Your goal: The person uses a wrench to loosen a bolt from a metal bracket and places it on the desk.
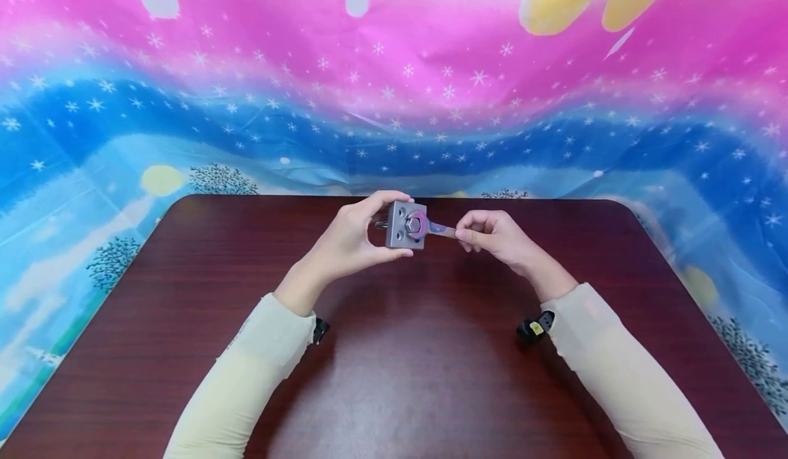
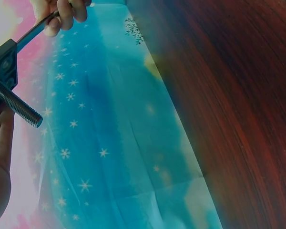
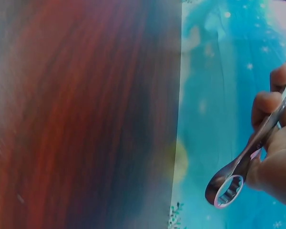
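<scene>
My left hand [image 1: 347, 243] grips a grey metal block [image 1: 397, 241] between thumb and fingers, raised above the table. A hex bolt [image 1: 412, 226] runs through the block; its threaded shank [image 2: 21, 107] sticks out of the far face in the left wrist view. My right hand [image 1: 498, 239] pinches the handle of a ring wrench [image 1: 440, 230]. One ring of the wrench sits at the bolt head; whether it is fully seated I cannot tell. The wrench's other ring end [image 3: 229, 190] is free, seen below the fingers in the right wrist view.
A dark reddish-brown wooden table [image 1: 369, 377] with rounded far corners lies beneath both hands. Behind and beside it hangs a pink and blue cloth [image 1: 295, 55] with snowflakes. Black straps with small devices [image 1: 534, 328] are on both wrists.
</scene>
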{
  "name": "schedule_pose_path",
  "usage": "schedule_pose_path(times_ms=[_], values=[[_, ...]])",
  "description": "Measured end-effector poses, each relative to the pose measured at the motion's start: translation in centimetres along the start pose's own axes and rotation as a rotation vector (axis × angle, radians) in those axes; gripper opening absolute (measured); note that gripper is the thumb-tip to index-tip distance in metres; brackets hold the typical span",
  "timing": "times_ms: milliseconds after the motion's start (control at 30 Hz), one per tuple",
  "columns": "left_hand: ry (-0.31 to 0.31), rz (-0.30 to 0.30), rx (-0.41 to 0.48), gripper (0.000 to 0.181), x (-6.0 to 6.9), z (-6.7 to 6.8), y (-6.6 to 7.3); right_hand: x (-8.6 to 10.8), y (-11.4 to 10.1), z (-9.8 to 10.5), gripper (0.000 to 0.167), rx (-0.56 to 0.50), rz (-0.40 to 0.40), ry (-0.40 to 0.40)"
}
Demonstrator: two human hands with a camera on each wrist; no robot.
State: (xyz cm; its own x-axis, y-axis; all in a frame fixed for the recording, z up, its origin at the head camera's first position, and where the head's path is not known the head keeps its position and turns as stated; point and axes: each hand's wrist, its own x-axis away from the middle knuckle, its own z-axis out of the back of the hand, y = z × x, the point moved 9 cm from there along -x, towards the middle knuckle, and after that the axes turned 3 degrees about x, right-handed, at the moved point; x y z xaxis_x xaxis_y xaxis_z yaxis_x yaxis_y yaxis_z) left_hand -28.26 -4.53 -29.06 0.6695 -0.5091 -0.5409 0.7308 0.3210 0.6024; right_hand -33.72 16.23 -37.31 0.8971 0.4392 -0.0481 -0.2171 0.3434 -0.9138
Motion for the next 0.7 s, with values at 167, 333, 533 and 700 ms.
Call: schedule_pose_path(times_ms=[167,333,533,700], values=[[-0.048,0.013,0.012,0.076,0.1,-0.7,-0.2,-0.7,0.1,0.8,0.011,0.047,0.012,-0.031],[-0.129,0.037,0.048,0.075,0.3,-1.7,-0.6,-1.2,-0.4,1.5,0.008,0.125,0.051,-0.07],[-0.215,0.068,0.056,0.074,0.6,-2.6,-1.0,-1.6,-1.0,1.8,0.007,0.234,0.091,-0.129],[-0.264,0.089,0.059,0.074,0.8,-3.2,-1.3,-1.7,-1.0,1.6,0.006,0.242,0.112,-0.182]])
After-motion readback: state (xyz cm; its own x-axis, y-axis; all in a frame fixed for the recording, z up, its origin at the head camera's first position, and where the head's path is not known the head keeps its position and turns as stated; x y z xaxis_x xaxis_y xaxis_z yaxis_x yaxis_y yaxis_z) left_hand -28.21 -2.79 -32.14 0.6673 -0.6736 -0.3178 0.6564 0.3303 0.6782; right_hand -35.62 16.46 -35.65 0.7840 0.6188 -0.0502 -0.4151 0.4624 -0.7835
